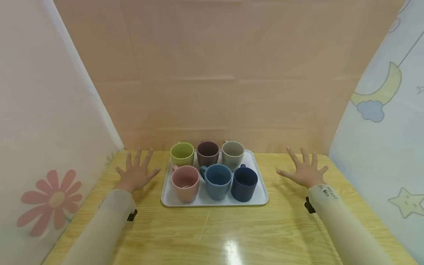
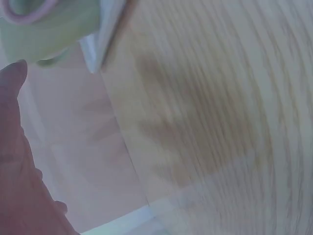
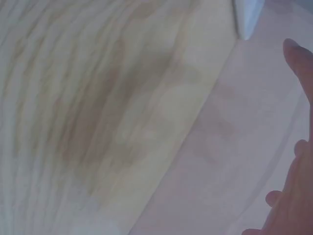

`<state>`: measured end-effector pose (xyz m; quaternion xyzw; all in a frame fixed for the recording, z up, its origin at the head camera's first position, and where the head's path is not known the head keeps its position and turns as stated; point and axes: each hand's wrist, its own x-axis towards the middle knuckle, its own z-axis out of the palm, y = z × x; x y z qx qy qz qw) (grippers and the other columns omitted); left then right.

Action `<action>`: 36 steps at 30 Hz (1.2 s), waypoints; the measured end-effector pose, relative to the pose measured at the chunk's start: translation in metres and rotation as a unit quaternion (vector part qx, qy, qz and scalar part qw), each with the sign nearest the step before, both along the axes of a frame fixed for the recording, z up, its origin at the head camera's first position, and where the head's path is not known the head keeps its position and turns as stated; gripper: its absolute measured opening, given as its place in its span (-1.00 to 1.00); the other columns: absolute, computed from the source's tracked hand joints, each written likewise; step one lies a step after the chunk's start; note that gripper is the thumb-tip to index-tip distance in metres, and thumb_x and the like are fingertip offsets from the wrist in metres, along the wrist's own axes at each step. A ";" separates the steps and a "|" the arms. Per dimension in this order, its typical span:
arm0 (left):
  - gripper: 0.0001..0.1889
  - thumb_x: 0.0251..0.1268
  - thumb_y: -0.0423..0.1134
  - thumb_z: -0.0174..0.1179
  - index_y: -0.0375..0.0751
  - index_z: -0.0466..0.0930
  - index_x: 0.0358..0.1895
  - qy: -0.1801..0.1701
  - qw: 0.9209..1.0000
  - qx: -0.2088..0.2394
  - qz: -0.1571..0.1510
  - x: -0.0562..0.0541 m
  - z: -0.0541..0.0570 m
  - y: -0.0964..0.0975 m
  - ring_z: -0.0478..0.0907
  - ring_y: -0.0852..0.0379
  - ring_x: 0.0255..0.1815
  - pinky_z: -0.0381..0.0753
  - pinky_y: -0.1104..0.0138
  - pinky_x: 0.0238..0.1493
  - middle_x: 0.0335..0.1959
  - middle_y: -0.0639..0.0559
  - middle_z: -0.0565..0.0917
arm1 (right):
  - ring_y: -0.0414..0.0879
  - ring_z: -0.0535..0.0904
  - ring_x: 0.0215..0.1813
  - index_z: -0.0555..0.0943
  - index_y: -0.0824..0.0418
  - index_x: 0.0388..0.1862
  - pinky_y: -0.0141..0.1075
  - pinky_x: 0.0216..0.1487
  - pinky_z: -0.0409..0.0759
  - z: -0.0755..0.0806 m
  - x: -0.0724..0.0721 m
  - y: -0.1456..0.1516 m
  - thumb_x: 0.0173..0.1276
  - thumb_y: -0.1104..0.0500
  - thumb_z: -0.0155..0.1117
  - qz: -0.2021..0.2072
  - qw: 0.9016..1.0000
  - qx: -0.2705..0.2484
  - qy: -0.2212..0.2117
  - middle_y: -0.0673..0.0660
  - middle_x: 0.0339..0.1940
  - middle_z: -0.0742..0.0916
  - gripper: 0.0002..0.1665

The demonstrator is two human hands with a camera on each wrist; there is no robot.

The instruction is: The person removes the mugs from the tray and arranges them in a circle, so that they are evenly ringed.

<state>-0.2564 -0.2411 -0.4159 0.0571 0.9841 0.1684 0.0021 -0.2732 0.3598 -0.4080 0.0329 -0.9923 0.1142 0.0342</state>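
A white tray (image 1: pixel 212 203) on the wooden table carries several mugs in two rows. At the back stand a yellow-green mug (image 1: pixel 182 158), a dark brown mug (image 1: pixel 208 158) and a grey mug (image 1: pixel 233 158). In front of them are a pink mug (image 1: pixel 186 189), a blue mug (image 1: pixel 217 187) and a navy mug (image 1: pixel 244 189). Left of the tray my left hand (image 1: pixel 135 177) holds nothing, fingers spread wide. My right hand (image 1: pixel 306 173), likewise spread and holding nothing, is right of the tray. In the left wrist view, my thumb appears close to the yellow-green mug (image 2: pixel 49 36).
The wooden table (image 1: pixel 212 235) meets a tan backdrop (image 1: pixel 212 81) behind the tray. A white panel with a pink flower (image 1: pixel 53 200) borders the left side, and another with a moon and a star (image 1: pixel 409 201) borders the right. Dark wrist straps show below both sleeves.
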 end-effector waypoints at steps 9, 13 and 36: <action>-0.16 0.61 0.12 -0.06 -0.12 -0.31 0.67 0.117 0.984 0.133 -0.029 0.012 0.003 0.005 -0.41 -0.55 0.56 -0.21 -0.56 0.32 0.65 -0.31 -0.36 | 0.62 -0.12 0.50 0.00 0.17 0.68 0.60 0.21 0.13 0.010 0.013 -0.028 0.53 -0.22 0.16 0.069 0.978 -0.193 0.045 0.49 0.59 -0.03 -0.02; -0.20 0.62 -0.03 0.01 -0.17 -0.23 0.67 0.160 0.956 0.244 -0.021 0.025 -0.002 0.015 -0.19 -0.46 0.58 -0.04 -0.45 0.40 0.63 -0.35 -0.15 | 0.39 0.25 0.44 0.25 0.26 0.56 0.20 0.32 0.44 0.002 0.024 -0.047 0.58 -0.11 0.12 0.084 0.951 -0.285 0.089 0.39 0.48 0.29 -0.24; -0.39 0.61 -0.27 0.02 -0.34 0.07 0.58 -0.087 0.834 0.543 0.047 0.049 -0.061 0.039 0.23 -0.15 0.53 0.45 0.35 0.33 0.54 -0.32 0.23 | 0.17 0.39 0.43 0.14 0.20 0.60 -0.32 0.29 0.52 -0.045 0.036 -0.099 0.29 0.26 0.49 0.208 0.855 -0.465 -0.096 0.33 0.50 0.33 0.01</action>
